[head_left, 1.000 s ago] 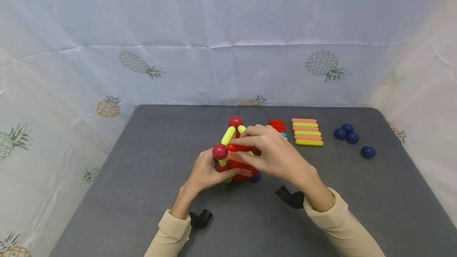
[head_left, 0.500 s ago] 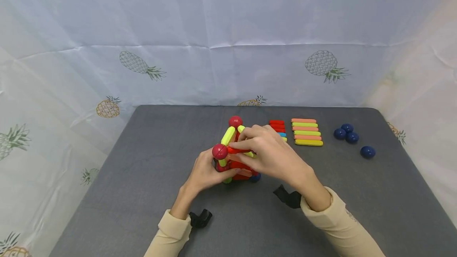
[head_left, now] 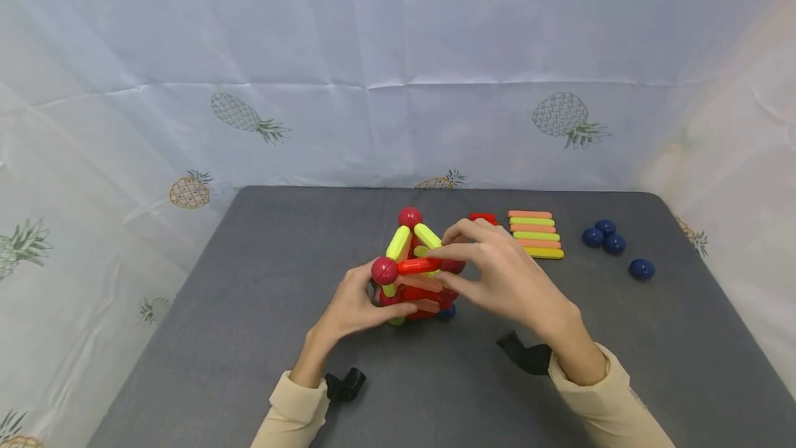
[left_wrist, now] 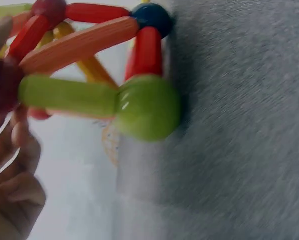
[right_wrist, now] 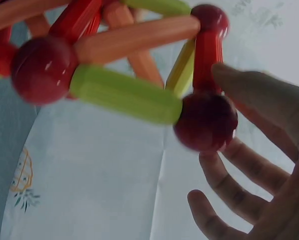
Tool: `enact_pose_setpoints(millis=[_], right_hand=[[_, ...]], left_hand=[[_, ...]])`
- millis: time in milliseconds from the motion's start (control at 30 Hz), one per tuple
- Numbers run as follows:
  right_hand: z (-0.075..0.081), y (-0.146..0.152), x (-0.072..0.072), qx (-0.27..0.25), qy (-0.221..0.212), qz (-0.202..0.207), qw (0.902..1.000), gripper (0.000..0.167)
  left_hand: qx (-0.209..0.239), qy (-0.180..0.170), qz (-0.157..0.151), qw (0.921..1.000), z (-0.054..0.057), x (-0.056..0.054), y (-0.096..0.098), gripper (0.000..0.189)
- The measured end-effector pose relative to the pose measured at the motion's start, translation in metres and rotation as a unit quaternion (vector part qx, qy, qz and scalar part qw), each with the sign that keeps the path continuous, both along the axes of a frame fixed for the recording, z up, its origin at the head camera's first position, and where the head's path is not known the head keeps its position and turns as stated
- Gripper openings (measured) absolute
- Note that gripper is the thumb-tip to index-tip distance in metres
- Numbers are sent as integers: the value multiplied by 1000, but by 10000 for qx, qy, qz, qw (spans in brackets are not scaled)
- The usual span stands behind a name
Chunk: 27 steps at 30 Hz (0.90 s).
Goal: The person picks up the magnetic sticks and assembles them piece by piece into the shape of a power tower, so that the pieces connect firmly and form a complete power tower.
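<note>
A frame of magnetic rods and balls (head_left: 398, 244), in yellow-green, orange and red, stands on the table in the head view. My left hand (head_left: 348, 306) grips its lower left side, thumb across the front. Across the upper front, a red magnetic rod (head_left: 418, 266) spans two dark red balls. At the rod's right end, my right hand (head_left: 506, 278) pinches it between thumb and index finger. The right wrist view shows that thumb on the red rod (right_wrist: 207, 60), beside a dark red ball (right_wrist: 205, 121). A green ball (left_wrist: 148, 107) forms a lower corner in the left wrist view.
Orange and yellow rods (head_left: 535, 235) lie in a row to the right of the frame. Some red rods (head_left: 482, 217) are partly covered by my right hand. Several dark blue balls (head_left: 614, 244) sit farther right on the grey table (head_left: 249, 282).
The red rod has come to bridge the two front balls, its right end meeting the right ball. My right hand has shifted slightly right along it. My left hand keeps its grip.
</note>
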State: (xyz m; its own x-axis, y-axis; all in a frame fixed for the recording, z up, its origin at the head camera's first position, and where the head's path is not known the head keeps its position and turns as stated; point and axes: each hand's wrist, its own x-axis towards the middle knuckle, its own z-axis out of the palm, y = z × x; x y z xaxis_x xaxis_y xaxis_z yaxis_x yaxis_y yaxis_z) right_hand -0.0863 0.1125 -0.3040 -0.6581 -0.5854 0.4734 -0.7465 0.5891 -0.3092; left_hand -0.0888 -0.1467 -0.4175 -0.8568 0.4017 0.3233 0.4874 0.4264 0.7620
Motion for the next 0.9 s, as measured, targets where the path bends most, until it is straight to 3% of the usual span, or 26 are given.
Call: enact_pose_setpoints(millis=[133, 233, 300, 467, 600, 733, 833, 900], right_hand=[[-3, 9, -1, -169, -125, -129, 9997, 29], [-5, 14, -5, -368, -268, -2, 9990, 29], [-7, 16, -9, -512, -320, 98, 9981, 30], [-15, 21, -19, -818, -279, 270, 9959, 36], [-21, 26, -28, -953, -404, 420, 9937, 41], [-28, 36, -40, -1167, -938, 532, 9873, 51], [-42, 47, -54, -1261, -1507, 395, 9797, 55], [-56, 53, -64, -1064, -1833, 119, 9772, 55]], left_hand=[[-83, -531, -630, 9966, 6, 1, -12, 37], [79, -694, -948, 9930, 6, 0, -20, 23], [364, -654, -840, 9936, 5, -2, -22, 26], [689, -428, -38, 9967, 1, -6, -20, 57], [285, -678, -140, 9972, -1, -9, -15, 90], [61, -736, -202, 9971, -2, -11, -12, 86], [-21, -485, -193, 9986, -1, -13, -10, 76], [-71, -293, -235, 9993, -2, -13, -9, 68]])
